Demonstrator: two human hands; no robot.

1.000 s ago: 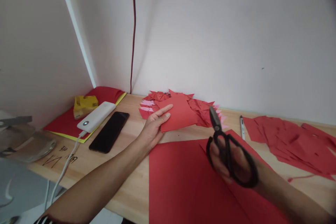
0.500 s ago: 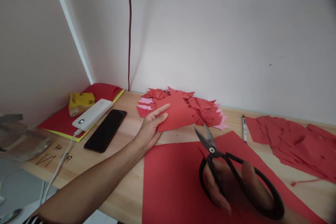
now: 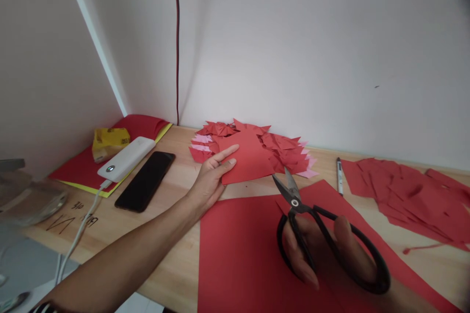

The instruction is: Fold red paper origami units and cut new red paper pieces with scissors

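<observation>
A small square of red paper (image 3: 247,156) is pinched between the thumb and fingers of my left hand (image 3: 215,171). My right hand (image 3: 330,249) has its fingers through the black loops of a pair of scissors (image 3: 294,202). Their blades are parted and point up and left, close to the paper's lower right corner. Under the scissors lies a large red sheet (image 3: 238,254). Behind the held square is a pile of folded, pointed red and pink paper pieces (image 3: 290,149), partly hidden by it.
Loose red paper pieces (image 3: 414,195) are heaped at the right, beside a pen (image 3: 340,177). On the left are a phone (image 3: 146,182), a white power bank (image 3: 127,159) with a cable, a yellow packet (image 3: 110,143) and red and yellow sheets (image 3: 75,164). A wall rises behind.
The camera view has shifted slightly. Both hands keep nearly the same pose, with the paper square still held and the scissor blades still parted, now a touch nearer the square's corner.
</observation>
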